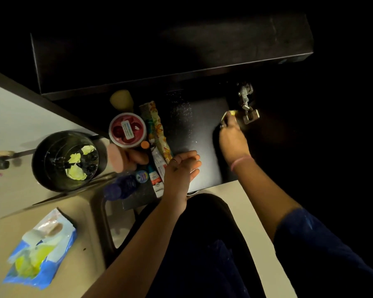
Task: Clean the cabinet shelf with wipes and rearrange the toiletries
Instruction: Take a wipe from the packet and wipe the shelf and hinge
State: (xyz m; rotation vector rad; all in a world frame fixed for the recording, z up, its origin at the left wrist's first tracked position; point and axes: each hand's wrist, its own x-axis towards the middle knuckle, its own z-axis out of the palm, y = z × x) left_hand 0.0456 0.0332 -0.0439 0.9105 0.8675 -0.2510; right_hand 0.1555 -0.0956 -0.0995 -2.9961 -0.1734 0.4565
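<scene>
The right hand [230, 130] reaches to the far right of the dark shelf [202, 117], its fingers curled on a yellow wipe [229, 114] that is mostly hidden beneath them, just beside a metal hinge [248, 104]; the left hand [181, 168] rests near the front edge with fingers loosely bent and holding nothing; toiletries crowd the left side: a red jar [127, 130], a comb [148, 117], tubes [158, 166]; several blur together; the cabinet's back is lost in darkness; a bin [41, 164] with crumpled wipes and a wipes packet [41, 250] sit on the floor.
</scene>
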